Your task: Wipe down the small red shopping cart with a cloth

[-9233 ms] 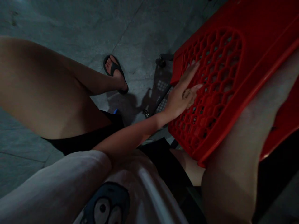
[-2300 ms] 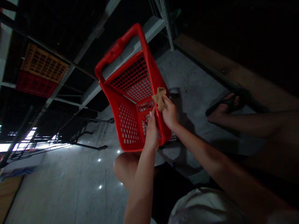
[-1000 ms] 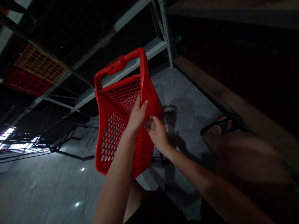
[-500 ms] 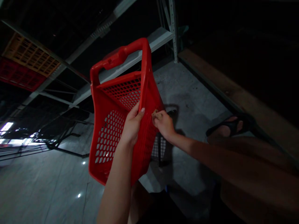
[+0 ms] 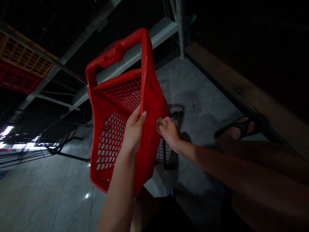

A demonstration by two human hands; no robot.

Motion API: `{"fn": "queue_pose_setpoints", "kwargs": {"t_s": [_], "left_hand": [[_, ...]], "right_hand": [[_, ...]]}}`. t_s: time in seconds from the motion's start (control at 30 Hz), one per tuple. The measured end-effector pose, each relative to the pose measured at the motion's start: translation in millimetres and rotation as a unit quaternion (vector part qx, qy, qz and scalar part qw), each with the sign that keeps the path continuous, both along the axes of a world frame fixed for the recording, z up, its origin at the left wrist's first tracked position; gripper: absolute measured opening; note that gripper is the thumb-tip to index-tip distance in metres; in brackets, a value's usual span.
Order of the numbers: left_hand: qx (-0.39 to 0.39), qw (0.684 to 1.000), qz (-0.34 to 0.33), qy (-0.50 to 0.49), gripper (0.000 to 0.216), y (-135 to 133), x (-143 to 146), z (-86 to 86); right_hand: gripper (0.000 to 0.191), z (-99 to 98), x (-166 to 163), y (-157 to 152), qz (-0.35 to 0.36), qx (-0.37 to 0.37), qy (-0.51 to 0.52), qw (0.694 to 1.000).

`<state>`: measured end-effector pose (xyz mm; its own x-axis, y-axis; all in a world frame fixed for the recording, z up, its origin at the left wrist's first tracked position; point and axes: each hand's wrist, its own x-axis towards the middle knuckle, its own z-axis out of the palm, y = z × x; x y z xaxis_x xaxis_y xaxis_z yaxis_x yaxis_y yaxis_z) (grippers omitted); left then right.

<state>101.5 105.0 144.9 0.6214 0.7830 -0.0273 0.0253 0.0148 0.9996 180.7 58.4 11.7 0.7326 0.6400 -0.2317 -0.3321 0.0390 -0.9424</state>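
A red plastic shopping basket with a thick handle and perforated walls is tilted in front of me. My left hand grips the rim of its near side, thumb on the outside and fingers hidden inside. Against the outer face of that same side, my right hand is closed on a crumpled brownish cloth. The cloth touches the red plastic at the perforated part.
A grey metal shelf rack stands behind the basket. Orange and red crates are at upper left. Below the basket, a dark metal frame stands on the concrete floor. A sandalled foot is at right.
The basket and my left hand sit slightly further left and higher in view. My right hand with the cloth has shifted slightly down along the basket's side.
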Motion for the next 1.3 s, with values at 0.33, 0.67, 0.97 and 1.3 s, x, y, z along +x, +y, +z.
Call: {"fn": "queue_pose_setpoints", "kwargs": {"t_s": [0.33,0.67,0.97,1.3], "left_hand": [[-0.025,0.999,-0.009,-0.018,0.036,-1,1,3.5],[-0.073,0.996,0.017,-0.039,0.034,4,0,2.1],[-0.103,0.991,0.070,-0.055,0.026,-11,3,6.0],[-0.100,0.992,0.060,-0.051,0.035,-17,23,8.1]], "right_hand": [[0.021,32.7,51,40,-0.126,-0.054,0.117,0.984],[0.008,56.3,-37,-26,0.017,0.052,-0.112,0.992],[0.014,94.7,80,58,-0.182,0.161,-0.315,0.917],[0.009,99.4,47,25,-0.176,0.118,-0.327,0.921]]}}
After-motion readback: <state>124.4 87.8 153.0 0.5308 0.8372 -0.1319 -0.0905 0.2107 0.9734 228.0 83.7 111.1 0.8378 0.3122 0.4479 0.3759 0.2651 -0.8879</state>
